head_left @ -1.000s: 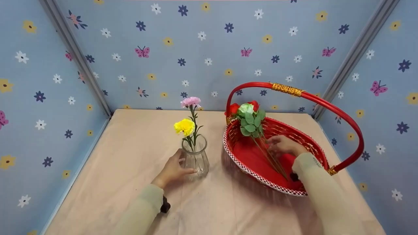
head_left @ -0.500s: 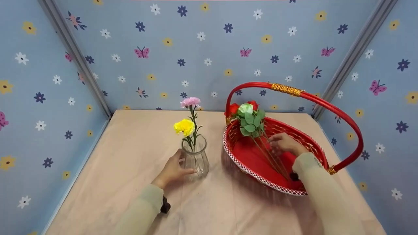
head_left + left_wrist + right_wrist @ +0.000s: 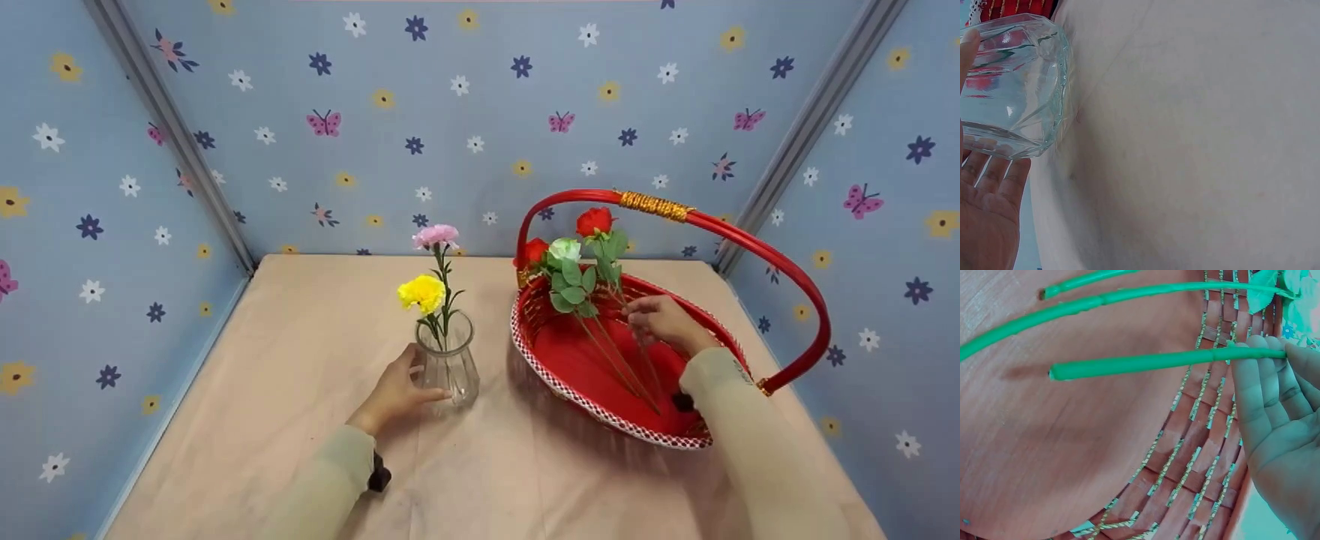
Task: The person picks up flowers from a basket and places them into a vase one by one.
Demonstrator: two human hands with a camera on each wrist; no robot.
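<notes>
A clear glass vase (image 3: 448,367) stands upright on the table, with a pink carnation (image 3: 436,236) and a yellow carnation (image 3: 422,293) in it. My left hand (image 3: 397,390) holds the vase low on its left side, thumb across the front; in the left wrist view the fingers lie behind the glass. Over the red basket (image 3: 577,367), my right hand (image 3: 664,321) pinches the stem of a red rose (image 3: 595,222). The right wrist view shows that green stem (image 3: 1140,364) between thumb and fingers, its cut end above the basket floor. A white rose (image 3: 564,250) lies in the basket beside it.
Another red rose (image 3: 532,253) rests at the basket's far left rim. The tall red handle (image 3: 772,259) arches over the basket, to the right of and behind my right hand. Patterned walls (image 3: 472,112) enclose the cloth-covered table (image 3: 315,322) at the back and sides.
My right hand has lifted one red rose up and to the right, apart from the white rose. The left hand and the vase have stayed in place.
</notes>
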